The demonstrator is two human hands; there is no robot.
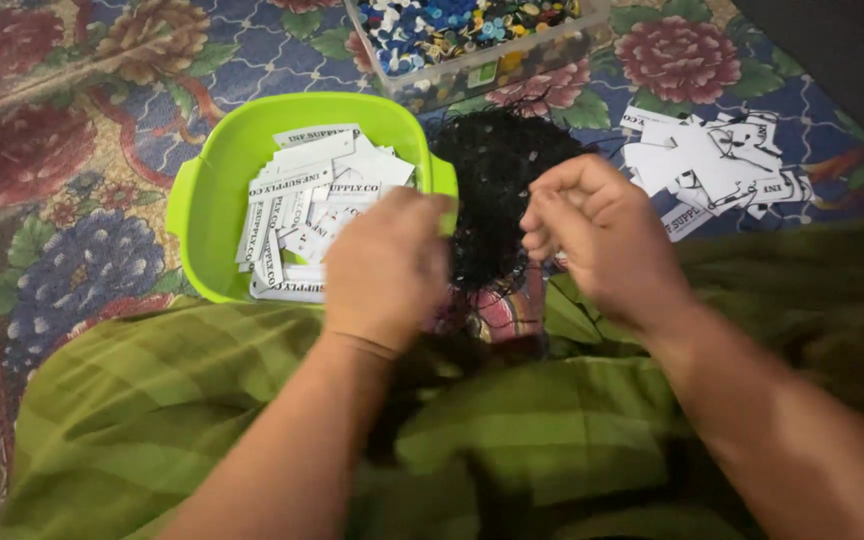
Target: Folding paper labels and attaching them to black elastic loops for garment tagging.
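Left hand (384, 265) and right hand (597, 235), fingers curled into black thread tangle (497, 170), frame centre; green tub (214, 190) of white tags (302, 200) upper left.

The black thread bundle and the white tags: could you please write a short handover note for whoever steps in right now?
Left hand: closed, fingers curled at the black thread bundle, beside the green tub.
Right hand: pinched at the same bundle; blurred, so the exact grip is unclear.
White tags: one stack lies in the tub.
Loose tags: a heap on the floral cloth, right of the bundle.
Clear box of small coloured pieces: behind the bundle.
Done and left: cannot tell which heap is finished.
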